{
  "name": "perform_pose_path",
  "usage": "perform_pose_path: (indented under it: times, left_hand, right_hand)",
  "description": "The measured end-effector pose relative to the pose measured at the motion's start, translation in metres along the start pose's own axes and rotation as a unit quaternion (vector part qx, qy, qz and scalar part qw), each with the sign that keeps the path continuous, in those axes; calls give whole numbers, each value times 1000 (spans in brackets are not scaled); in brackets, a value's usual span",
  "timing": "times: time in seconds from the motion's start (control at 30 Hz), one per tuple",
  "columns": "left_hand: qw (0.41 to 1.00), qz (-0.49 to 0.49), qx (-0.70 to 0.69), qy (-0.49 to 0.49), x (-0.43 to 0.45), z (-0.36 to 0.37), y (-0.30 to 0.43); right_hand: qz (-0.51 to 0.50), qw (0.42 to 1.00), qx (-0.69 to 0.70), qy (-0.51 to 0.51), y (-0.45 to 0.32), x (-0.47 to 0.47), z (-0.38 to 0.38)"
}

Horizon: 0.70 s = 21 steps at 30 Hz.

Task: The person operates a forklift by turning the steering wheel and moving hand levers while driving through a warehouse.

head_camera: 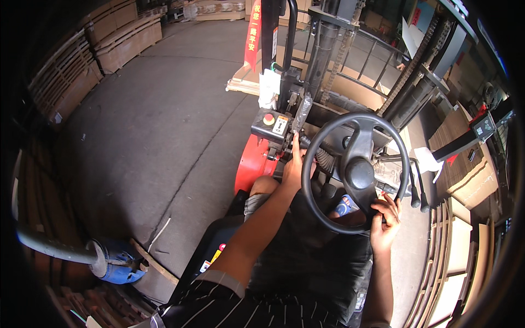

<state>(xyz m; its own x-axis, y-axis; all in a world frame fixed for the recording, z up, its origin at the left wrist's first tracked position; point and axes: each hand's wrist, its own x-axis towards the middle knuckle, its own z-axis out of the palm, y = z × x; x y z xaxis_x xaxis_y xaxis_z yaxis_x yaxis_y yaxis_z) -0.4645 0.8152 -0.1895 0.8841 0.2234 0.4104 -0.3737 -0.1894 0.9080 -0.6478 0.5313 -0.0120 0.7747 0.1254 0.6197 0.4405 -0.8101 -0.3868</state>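
Beyond the steering wheel's left side, my left hand reaches forward with its index finger extended at the small levers beside the black control box; whether it grips anything there cannot be told. That box carries a red emergency stop button. A plastic-wrapped lever stands just past the fingertip. At the lower right of the black steering wheel, my right hand rests with bent fingers at the rim; how firmly it holds is unclear. Two black-knobbed levers stand to its right.
Ahead rises the forklift mast with chains and a load backrest, cardboard sheets beyond it. Board stacks stand at the upper left, more sheets at the right. A blue drum-like object and a wooden strip lie at the lower left.
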Motion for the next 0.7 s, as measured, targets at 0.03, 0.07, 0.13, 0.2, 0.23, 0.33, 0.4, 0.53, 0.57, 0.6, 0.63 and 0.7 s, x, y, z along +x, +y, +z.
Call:
perform_pose_path:
  times: [0.03,0.07,0.13,0.2,0.23,0.33,0.4,0.53,0.57,0.6,0.63,0.7]
  left_hand:
    - [1000,-7,2,4,4,0,-4]
    - [1000,3,-1,5,6,0,-13]
    - [1000,7,19,-11,12,-6,-21]
    - [999,41,9,-12,18,-13,-32]
    - [998,56,6,-10,22,-15,-38]
    - [994,106,26,7,30,-16,-42]
    - [995,93,34,-2,31,-17,-36]
    - [997,71,41,-12,36,-20,-34]
    - [999,49,19,-7,35,-17,-35]
    - [999,43,4,-17,36,-18,-35]
    - [998,55,-10,-20,37,-21,-36]
    - [997,72,-21,-23,38,-25,-38]
  right_hand:
    - [2,1000,4,-1,-2,2,4]
    - [4,1000,5,-2,-4,4,7]
    - [15,1000,6,7,-8,4,16]
    - [15,1000,8,14,-10,6,26]
    - [17,1000,6,17,-11,7,31]
    - [23,999,7,31,-11,11,40]
    - [17,999,8,39,-10,14,43]
    - [8,999,-9,50,-18,17,46]
    - [-4,998,-23,56,-17,17,46]
    - [-6,998,-27,54,-18,17,44]
    - [-7,998,-40,55,-20,17,43]
    - [-5,997,-50,51,-22,19,43]
